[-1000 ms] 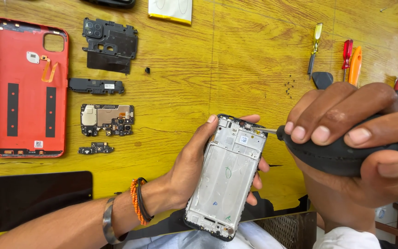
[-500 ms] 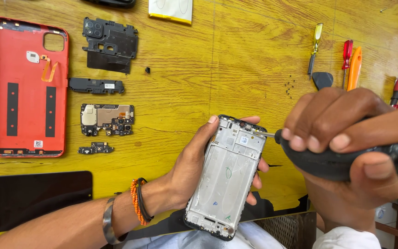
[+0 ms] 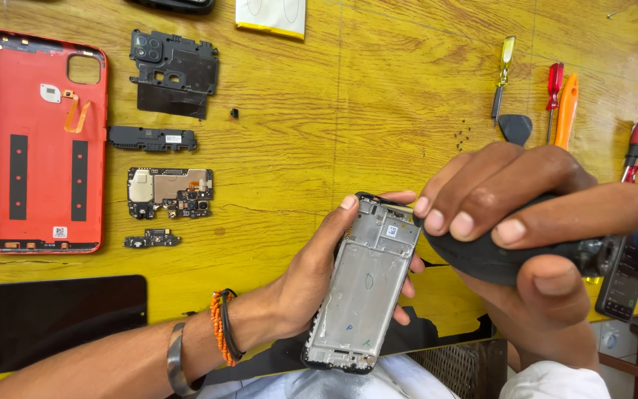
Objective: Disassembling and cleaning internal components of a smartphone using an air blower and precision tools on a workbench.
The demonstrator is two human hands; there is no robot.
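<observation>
Right hand [image 3: 526,214] nearer, gutted phone frame [image 3: 367,284]

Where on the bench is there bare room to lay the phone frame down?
Widest bare wood lies mid-bench, between the circuit board and the yellow screwdriver, above the phone frame in the left hand. Crowded: the far left by the red back cover, and the right, where tools surround the right hand.

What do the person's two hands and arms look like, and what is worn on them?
The left hand is bare, with short trimmed nails. On its wrist sit an orange beaded bracelet, a thin black band beside it, and a plain metal bangle further up the forearm. The right hand is bare, without rings; its wrist meets a white sleeve.
</observation>
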